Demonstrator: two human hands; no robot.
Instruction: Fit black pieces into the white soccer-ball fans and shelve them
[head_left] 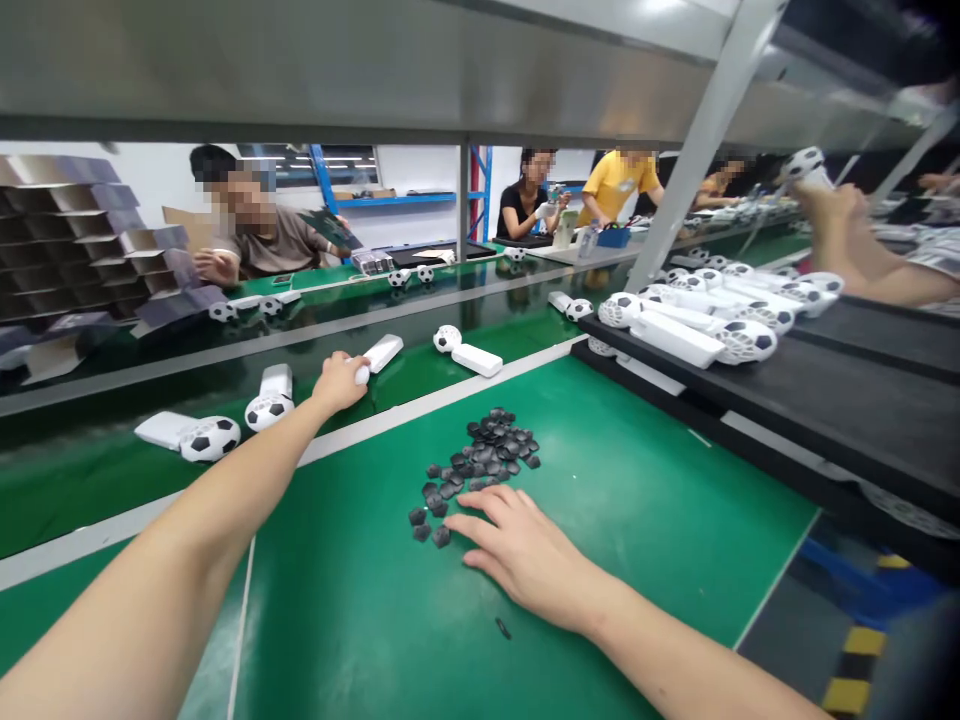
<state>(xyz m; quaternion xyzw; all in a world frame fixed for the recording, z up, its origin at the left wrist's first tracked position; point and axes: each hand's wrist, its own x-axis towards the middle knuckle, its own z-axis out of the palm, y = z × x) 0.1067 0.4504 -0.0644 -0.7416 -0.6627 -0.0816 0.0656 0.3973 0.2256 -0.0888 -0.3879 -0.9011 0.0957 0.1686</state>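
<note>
On the dark green belt, my left hand (343, 382) has its fingers wrapped round the ball end of a white item, whose rectangular white end (385, 354) sticks out to the right. My right hand (517, 545) is over the green table (630, 470), fingers apart and holding nothing, its fingertips at the lower edge of a pile of black pentagon pieces (491, 445). One dark piece (502, 628) lies alone below that hand. To the right of my left hand, another white item with a soccer-patterned ball (448, 339) rests on the belt.
Two ball items (210, 438) (269, 410) lie on the belt at left. Black trays (825, 380) stacked at right carry several more. A slanted metal post (705, 150) rises behind them. People sit or stand across the belt; cartons (67, 230) are stacked at far left.
</note>
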